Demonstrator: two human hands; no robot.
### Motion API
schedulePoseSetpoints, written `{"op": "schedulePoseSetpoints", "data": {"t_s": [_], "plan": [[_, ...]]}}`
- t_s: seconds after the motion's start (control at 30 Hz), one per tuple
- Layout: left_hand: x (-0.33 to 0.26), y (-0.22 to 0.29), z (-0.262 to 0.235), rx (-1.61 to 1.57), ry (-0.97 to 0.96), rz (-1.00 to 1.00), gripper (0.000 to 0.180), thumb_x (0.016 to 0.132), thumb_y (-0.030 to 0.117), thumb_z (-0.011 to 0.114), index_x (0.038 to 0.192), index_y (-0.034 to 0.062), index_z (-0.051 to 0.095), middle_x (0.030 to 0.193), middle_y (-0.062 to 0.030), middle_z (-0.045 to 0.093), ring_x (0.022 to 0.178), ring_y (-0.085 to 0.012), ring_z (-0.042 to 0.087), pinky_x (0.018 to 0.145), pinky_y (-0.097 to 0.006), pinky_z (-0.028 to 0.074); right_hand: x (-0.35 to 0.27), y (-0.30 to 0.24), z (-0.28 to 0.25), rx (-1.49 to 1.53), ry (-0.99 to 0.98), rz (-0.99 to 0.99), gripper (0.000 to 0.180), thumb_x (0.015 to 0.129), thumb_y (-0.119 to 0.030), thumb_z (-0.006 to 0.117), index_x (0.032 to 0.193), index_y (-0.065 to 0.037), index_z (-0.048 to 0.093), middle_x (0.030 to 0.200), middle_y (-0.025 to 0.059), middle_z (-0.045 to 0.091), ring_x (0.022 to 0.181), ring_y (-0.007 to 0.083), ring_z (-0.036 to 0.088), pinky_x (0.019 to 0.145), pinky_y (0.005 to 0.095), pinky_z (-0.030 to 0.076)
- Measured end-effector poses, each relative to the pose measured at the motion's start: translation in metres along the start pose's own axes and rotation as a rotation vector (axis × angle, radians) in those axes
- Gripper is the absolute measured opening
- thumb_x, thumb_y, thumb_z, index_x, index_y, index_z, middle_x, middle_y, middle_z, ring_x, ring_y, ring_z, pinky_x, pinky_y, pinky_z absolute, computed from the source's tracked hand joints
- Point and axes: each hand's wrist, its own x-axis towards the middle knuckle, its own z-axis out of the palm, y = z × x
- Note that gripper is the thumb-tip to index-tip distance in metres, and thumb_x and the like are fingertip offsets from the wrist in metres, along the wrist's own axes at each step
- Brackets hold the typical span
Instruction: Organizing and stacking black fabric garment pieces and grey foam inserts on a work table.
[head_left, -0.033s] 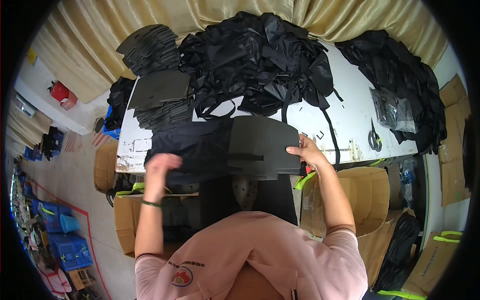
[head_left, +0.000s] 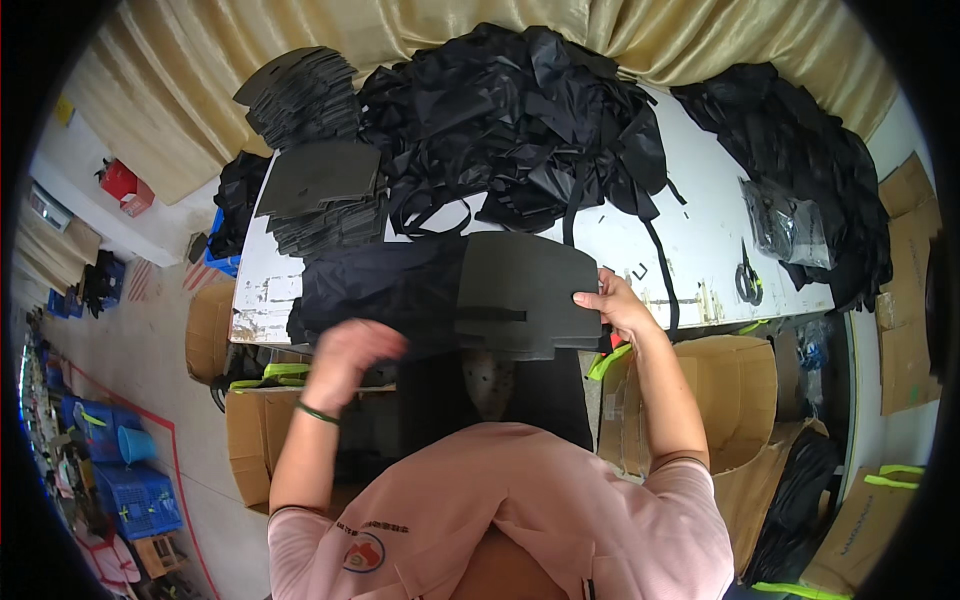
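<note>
Head view: your right hand (head_left: 622, 303) pinches the grey panel (head_left: 530, 280), which meets black fabric (head_left: 385, 280) at the near edge of the desk (head_left: 705, 240), your left hand (head_left: 360, 348) too blurred to tell its grip, apparently mid-positioning, the next move calling for a steady pinch.

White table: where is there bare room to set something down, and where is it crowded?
The table is barest between the middle heap and scissors, where a strap crosses it. A smaller bare patch, at its left front corner, borders the front stack and dark cloth. The rear stack and middle heap crowd the back, another heap the right.
</note>
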Motion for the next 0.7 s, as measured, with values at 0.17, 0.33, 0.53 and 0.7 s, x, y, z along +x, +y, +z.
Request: {"op": "schedulePoseSetpoints", "data": {"t_s": [0.17,0.33,0.53,0.7], "plan": [[0.009,-0.049,0.113,-0.688,-0.485,-0.412,0.07,0.097,0.05,0.045,0.138,-0.0057,0.037,0.143,-0.0215,0.041,0.135,-0.0333,0.037,0.113,-0.044,0.028,-0.005,-0.01,0.001,0.217,-0.082,-0.007,0.045,0.08,-0.008,0.075,0.117,0.001,0.05,0.099,0.0077,0.067,0.082,0.0135,0.067,0.065,0.0231,0.054],[0.042,-0.049,0.15,-1.043,-0.076,-0.398,0.041,0.098,0.027,0.052,0.128,0.0,0.046,0.129,-0.0139,0.052,0.127,-0.0266,0.045,0.111,-0.041,0.033,-0.014,-0.011,0.018,0.317,-0.073,-0.04,0.045,0.08,-0.007,0.075,0.116,0.0,0.05,0.099,0.0074,0.066,0.082,0.0131,0.067,0.066,0.0221,0.054],[0.05,-0.064,0.149,-1.022,0.077,-0.379,0.027,0.094,0.01,0.057,0.12,0.002,0.055,0.119,-0.009,0.06,0.11,-0.0228,0.058,0.098,-0.038,0.047,-0.011,0.008,0.019,0.173,-0.033,-0.146,0.045,0.083,0.001,0.07,0.121,0.001,0.046,0.107,0.0099,0.063,0.096,0.0159,0.063,0.084,0.0292,0.052],[0.046,-0.069,0.148,-1.023,0.066,-0.406,0.025,0.094,0.009,0.056,0.119,0.0019,0.056,0.118,-0.0098,0.061,0.109,-0.0228,0.06,0.096,-0.038,0.048,-0.013,0.008,0.022,-0.02,0.018,-0.206,0.049,0.083,0.004,0.068,0.125,0.003,0.043,0.111,0.0086,0.061,0.101,0.0152,0.059,0.09,0.0281,0.047]]}}
